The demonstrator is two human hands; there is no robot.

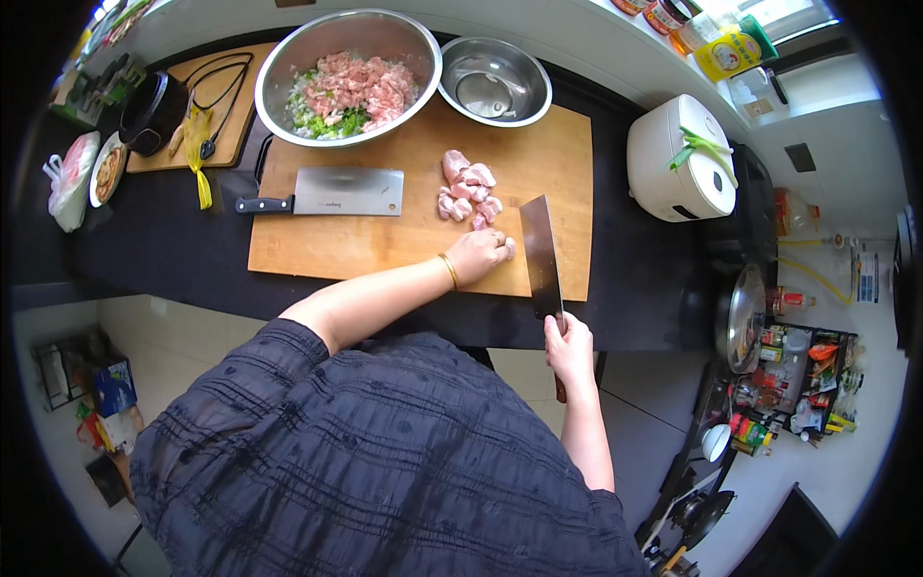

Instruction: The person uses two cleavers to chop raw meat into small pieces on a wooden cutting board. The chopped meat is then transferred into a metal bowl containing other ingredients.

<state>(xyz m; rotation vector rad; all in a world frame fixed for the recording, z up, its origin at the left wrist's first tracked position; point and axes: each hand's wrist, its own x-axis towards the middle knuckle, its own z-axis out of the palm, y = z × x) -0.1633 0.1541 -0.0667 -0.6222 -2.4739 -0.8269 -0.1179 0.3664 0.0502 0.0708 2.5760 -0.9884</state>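
Note:
My right hand [571, 346] grips the handle of a cleaver [541, 252], its wide blade standing over the right part of the wooden cutting board [336, 248]. To the left of that blade, my left hand [476, 258] is closed with curled fingers, and a small pale piece of meat [510, 248] shows at its fingertips. Just beyond those fingers lies a cluster of raw meat chunks [468, 183]. A second cleaver [348, 191] with a black handle lies flat on the board's left side, touched by neither hand.
Behind the board stand a large steel bowl [271, 96] of minced meat and chopped greens and a smaller steel bowl [527, 72]. A white rice cooker [673, 178] with green onion on its lid is at the right. A corded black appliance [154, 113] stands far left.

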